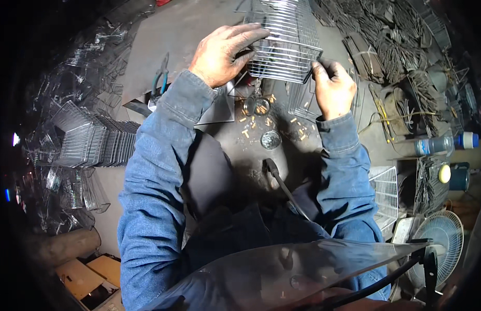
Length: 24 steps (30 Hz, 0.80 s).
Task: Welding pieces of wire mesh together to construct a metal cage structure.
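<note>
A shiny wire basket point(289, 54) of parallel metal rods is held up in front of me, its upper end reaching the top edge of the view. My left hand point(225, 54) is closed on its left side, fingers bent over the rods and partly hiding them. At the lower right corner my right hand point(334, 89) pinches the frame between thumb and fingers. Below the basket a black torch-like tool point(271, 167) with a cable lies between my legs. Pliers with blue handles point(160, 78) stand to the left of my left forearm.
Nested wire baskets point(87, 137) are stacked at left, beside loose wire pieces. A round tin point(270, 139) sits among scattered cigarette butts. Bundled metal rods point(391, 52) lie at right, near a bottle point(433, 146) and a fan point(441, 241). A clear visor point(282, 274) crosses the lower view.
</note>
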Motion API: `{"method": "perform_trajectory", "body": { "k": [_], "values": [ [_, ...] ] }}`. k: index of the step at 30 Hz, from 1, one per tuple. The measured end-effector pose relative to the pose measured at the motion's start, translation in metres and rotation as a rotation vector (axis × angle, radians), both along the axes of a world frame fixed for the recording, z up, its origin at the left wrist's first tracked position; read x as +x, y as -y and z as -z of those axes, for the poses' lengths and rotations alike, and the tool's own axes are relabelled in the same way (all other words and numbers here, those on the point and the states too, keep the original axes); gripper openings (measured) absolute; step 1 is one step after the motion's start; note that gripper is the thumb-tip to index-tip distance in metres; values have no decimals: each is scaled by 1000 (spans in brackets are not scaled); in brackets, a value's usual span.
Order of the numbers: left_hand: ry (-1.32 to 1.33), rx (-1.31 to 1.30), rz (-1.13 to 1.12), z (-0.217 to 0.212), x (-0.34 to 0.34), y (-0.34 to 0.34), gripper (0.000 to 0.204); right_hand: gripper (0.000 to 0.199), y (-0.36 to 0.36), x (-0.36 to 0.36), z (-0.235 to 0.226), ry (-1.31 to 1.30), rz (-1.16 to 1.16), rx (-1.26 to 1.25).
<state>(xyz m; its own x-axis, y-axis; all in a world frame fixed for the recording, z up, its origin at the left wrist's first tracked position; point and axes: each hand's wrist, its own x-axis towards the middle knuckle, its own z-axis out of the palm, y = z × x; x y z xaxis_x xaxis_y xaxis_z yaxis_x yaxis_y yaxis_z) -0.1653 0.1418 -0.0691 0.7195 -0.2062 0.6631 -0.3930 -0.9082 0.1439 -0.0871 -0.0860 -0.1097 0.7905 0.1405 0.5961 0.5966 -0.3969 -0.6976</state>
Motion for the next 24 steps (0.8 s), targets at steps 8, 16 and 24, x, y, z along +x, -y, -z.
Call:
{"method": "perform_trajectory", "body": {
  "k": [8, 16, 24],
  "values": [
    [19, 39, -20, 4, -2, 12, 47, 15, 12, 6, 16, -52, -37, 3],
    [-312, 191, -209, -36, 38, 59, 70, 13, 9, -1, 12, -42, -55, -32],
    [-350, 420, -395, -21, 37, 64, 78, 19, 6, 1, -2, -309, -208, 5]
  ]
}}
